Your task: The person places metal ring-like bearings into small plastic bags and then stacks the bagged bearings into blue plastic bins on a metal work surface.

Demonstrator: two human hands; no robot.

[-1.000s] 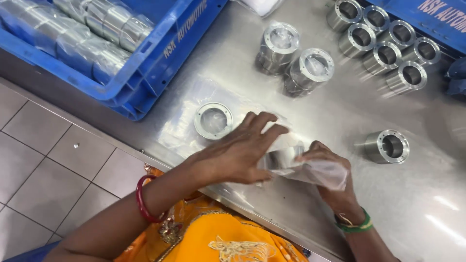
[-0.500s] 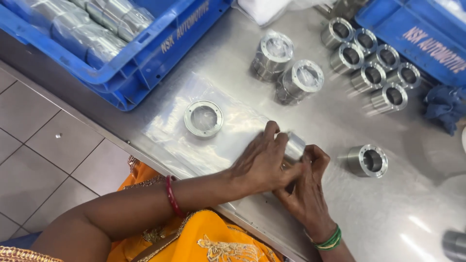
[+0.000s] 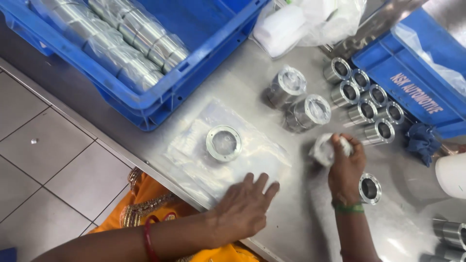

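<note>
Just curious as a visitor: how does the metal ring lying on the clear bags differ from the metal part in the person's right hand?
The flat ring lies bare on the stack of clear plastic bags; the bagged part is wrapped in plastic. The flat ring is untouched, while the right hand grips the bagged part above the steel table. Both look like silvery metal.

A factory packing bench: steel table (image 3: 252, 82), blue crates (image 3: 204, 53), rows of metal rings (image 3: 369, 104).

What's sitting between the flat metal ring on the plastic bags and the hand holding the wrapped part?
Nothing solid: in the head view, only the clear plastic bags and bare steel table lie between the metal ring and the right hand.
</note>
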